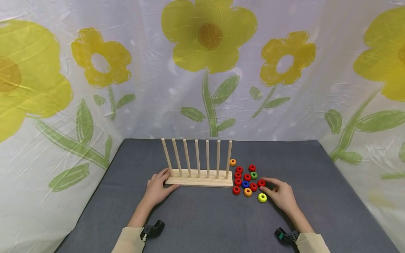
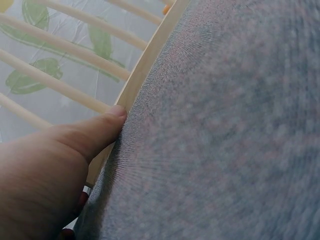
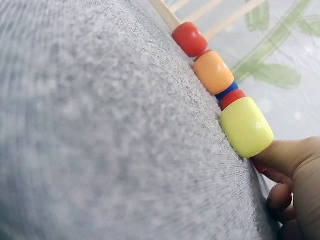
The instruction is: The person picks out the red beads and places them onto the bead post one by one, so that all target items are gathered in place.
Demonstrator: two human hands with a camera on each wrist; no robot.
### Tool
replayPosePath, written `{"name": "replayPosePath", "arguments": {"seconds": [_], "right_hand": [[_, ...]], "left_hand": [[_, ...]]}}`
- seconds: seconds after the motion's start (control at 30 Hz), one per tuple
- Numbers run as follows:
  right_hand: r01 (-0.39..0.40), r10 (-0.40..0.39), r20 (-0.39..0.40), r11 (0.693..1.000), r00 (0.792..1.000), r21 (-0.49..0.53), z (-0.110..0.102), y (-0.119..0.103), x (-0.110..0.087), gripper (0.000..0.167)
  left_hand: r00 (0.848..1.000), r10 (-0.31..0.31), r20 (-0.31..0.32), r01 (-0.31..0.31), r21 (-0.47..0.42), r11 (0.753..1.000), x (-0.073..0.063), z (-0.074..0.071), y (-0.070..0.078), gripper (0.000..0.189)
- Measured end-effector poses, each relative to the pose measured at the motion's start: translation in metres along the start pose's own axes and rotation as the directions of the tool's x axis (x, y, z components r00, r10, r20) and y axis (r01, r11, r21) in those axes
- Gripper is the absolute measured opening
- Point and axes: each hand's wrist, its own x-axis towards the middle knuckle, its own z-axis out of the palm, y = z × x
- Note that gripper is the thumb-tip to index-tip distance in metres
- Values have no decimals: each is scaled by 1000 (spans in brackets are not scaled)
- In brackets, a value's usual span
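Note:
A pale wooden peg rack [image 1: 199,181] with several upright pegs stands on the table. At its left end my left hand [image 1: 157,188] holds the base, thumb along the front edge and fingers round the far side. In the left wrist view the thumb [image 2: 102,127] presses on the base's edge. My right hand [image 1: 281,195] pinches a red ring bead [image 1: 261,183] between thumb and forefinger, at the right side of the bead group. A yellow bead [image 1: 262,198] lies just in front of that thumb; in the right wrist view it partly hides the pinched bead.
Several loose beads lie right of the rack, among them a blue bead [image 1: 245,184], a green bead [image 1: 254,175] and an orange bead [image 1: 248,192]. Another orange bead [image 1: 232,162] sits behind the rack's right end. A flowered curtain [image 1: 152,105] hangs behind the dark table [image 1: 202,221].

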Motion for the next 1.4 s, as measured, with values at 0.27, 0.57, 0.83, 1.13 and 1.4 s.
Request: {"name": "replayPosePath", "arguments": {"seconds": [0.27,0.57,0.83,1.13,1.4], "right_hand": [[0,0,-9,1000,1000,-9,0,0,-2,39],[-33,33,-6,999,999,-8,0,-2,3,38],[-46,45,9,998,999,48,-6,-5,8,38],[-38,35,22,992,999,122,-14,-26,23,44],[-28,31,-18,983,999,181,-23,-51,37,41]], "left_hand": [[1000,1,6,-1,-2,1000,-2,0,0,82],[1000,-6,6,6,-11,1000,1,-3,0,82],[1000,-5,4,5,-6,1000,1,-1,0,82],[1000,-6,14,7,-14,1000,0,-1,-1,83],[1000,-6,12,7,-26,1000,1,-2,0,84]]}}
